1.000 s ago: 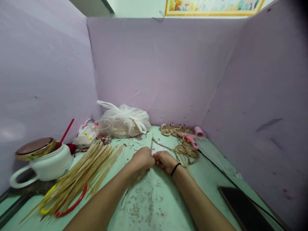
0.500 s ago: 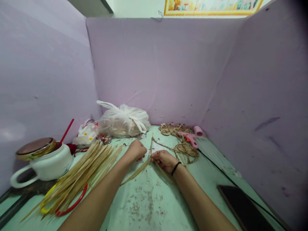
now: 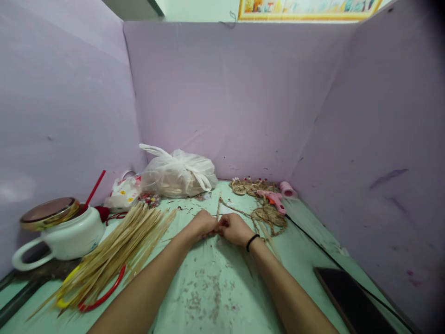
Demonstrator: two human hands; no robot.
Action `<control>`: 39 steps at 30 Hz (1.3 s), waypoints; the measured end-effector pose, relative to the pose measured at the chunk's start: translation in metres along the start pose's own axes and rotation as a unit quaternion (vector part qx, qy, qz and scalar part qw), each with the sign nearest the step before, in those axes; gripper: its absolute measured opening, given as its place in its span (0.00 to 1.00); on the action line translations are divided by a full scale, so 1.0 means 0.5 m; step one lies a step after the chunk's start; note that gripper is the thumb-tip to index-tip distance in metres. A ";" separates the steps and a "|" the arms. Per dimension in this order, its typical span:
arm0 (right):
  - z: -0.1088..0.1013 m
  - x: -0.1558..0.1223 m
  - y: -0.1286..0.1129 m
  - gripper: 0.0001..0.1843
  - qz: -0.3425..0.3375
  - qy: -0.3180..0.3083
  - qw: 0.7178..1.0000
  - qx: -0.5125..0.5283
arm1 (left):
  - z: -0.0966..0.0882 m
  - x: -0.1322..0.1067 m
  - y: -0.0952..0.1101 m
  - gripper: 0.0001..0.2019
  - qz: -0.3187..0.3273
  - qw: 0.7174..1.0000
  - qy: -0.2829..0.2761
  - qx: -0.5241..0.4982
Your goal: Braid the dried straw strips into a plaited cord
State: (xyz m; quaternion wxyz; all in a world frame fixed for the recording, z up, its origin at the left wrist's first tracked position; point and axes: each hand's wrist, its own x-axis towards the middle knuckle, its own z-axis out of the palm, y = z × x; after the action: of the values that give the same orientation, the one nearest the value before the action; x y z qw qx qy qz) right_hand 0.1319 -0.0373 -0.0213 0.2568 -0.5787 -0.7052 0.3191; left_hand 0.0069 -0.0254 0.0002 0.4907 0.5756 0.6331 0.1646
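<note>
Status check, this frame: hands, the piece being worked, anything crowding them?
Left hand and right hand both pinched shut on braided cord, knuckles together. Cord trails right to its coil. Straw bundle lies left, apart from hands.

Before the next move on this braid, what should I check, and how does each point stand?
1. Both hands gripping: left hand and right hand meet, closed on the braided cord. Ok.
2. Loose strand ends: hidden inside the fingers. Cannot tell.
3. Spare straw bundle lies beside the left forearm. Ok.
4. Glue gun lies apart from both hands. Ok.
5. Table clean under the forearms: strewn with scraps. Not ok.
</note>
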 end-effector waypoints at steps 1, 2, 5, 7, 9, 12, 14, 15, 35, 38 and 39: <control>-0.001 -0.003 -0.005 0.06 -0.013 0.011 0.998 -0.059 | 0.003 -0.001 0.001 0.09 -0.004 1.000 0.013 0.006; -0.003 -0.006 -0.012 0.06 -0.018 0.023 0.994 -0.104 | 0.007 -0.002 0.002 0.09 -0.008 1.000 0.019 0.006; -0.014 -0.018 -0.035 0.08 0.016 0.046 0.983 -0.178 | 0.013 -0.007 0.005 0.09 -0.019 0.999 0.014 -0.027; -0.025 -0.026 -0.049 0.07 0.058 0.056 0.977 -0.196 | 0.014 -0.010 0.008 0.08 -0.038 0.998 0.010 -0.053; -0.034 -0.032 -0.061 0.07 0.091 0.050 0.977 -0.188 | 0.013 -0.013 0.012 0.08 -0.064 0.995 0.001 -0.080; -0.039 -0.036 -0.069 0.06 0.105 0.014 0.984 -0.146 | 0.007 -0.012 0.015 0.09 -0.090 0.990 -0.020 -0.108; -0.036 -0.037 -0.069 0.06 0.102 -0.005 0.988 -0.113 | 0.002 -0.010 0.014 0.09 -0.101 0.986 -0.043 -0.122; -0.034 -0.037 -0.069 0.05 0.100 -0.012 0.990 -0.096 | -0.001 -0.008 0.013 0.08 -0.103 0.984 -0.058 -0.134; -0.021 -0.028 -0.070 0.08 0.217 -0.038 0.937 0.271 | -0.022 0.018 -0.026 0.03 0.023 0.981 -0.150 -0.120; -0.013 -0.023 -0.052 0.08 0.221 -0.018 0.944 0.245 | -0.023 0.001 -0.016 0.02 0.043 0.989 -0.124 -0.068; -0.011 -0.021 -0.046 0.08 0.217 -0.015 0.946 0.243 | -0.024 -0.006 -0.012 0.02 0.044 0.992 -0.109 -0.047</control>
State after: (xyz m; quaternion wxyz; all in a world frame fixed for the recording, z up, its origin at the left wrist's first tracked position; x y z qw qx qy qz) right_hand 0.1232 -0.0496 -0.0005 0.3035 -0.6329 -0.4678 0.5371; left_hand -0.0067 -0.0257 0.0024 0.5757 0.5940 0.5410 0.1521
